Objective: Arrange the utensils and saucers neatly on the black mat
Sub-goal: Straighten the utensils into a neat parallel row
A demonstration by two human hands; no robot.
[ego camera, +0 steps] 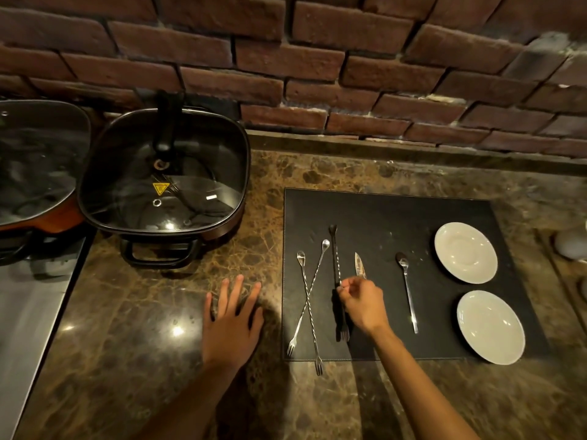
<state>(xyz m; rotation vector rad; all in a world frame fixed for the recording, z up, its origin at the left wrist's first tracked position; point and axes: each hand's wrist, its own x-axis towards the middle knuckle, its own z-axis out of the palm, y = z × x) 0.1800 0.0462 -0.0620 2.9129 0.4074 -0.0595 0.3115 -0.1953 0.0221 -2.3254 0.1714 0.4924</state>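
A black mat (397,214) lies on the marble counter. Two twisted silver bar spoons (309,287) lie crossed in an X on its left side, their fork ends past the mat's front edge. Beside them lies a dark bar spoon (334,255), upright along the mat. My right hand (362,303) pinches that dark spoon at mid-shaft. A knife (359,265) pokes out just beyond my fingers, its handle hidden by the hand. A teaspoon (408,290) lies to the right. Two white saucers (465,252) (490,327) sit at the mat's right. My left hand (233,319) rests flat on the counter.
A square electric pan with a glass lid (165,179) stands at the back left, another lidded pan (38,166) beside it. A steel surface (28,312) borders the counter's left. A brick wall (317,58) runs behind. Pale objects (571,242) sit at the far right.
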